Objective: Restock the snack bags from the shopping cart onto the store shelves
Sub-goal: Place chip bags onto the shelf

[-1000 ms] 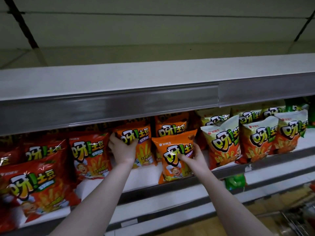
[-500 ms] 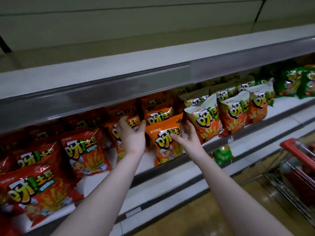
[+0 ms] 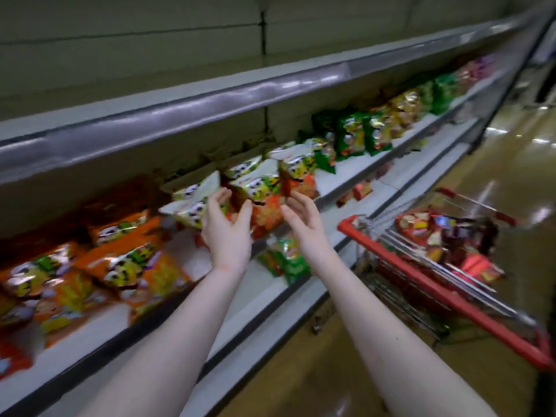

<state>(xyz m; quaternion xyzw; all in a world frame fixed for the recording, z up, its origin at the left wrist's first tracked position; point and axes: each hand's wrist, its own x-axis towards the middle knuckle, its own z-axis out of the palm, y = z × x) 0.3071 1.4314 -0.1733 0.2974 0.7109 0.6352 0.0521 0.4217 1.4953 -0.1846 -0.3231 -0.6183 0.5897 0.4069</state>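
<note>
Head view showed the left hand [image 3: 226, 236] and right hand [image 3: 302, 224] loose and empty near the shelved bags [image 3: 264, 188], so turning fully toward the cart [image 3: 391, 260] before gripping another seemed wisest.

There is only one view, the wide-angle camera worn on my head. It looks forward and down, angled along the aisle, so the shelves [image 3: 240, 94] run slantwise from lower left to upper right. It sits close in: my left hand [image 3: 227, 233] and right hand [image 3: 304, 221] fill the middle, and the shopping cart [image 3: 421, 278] is at the right edge. The whole picture is blurred.
</note>
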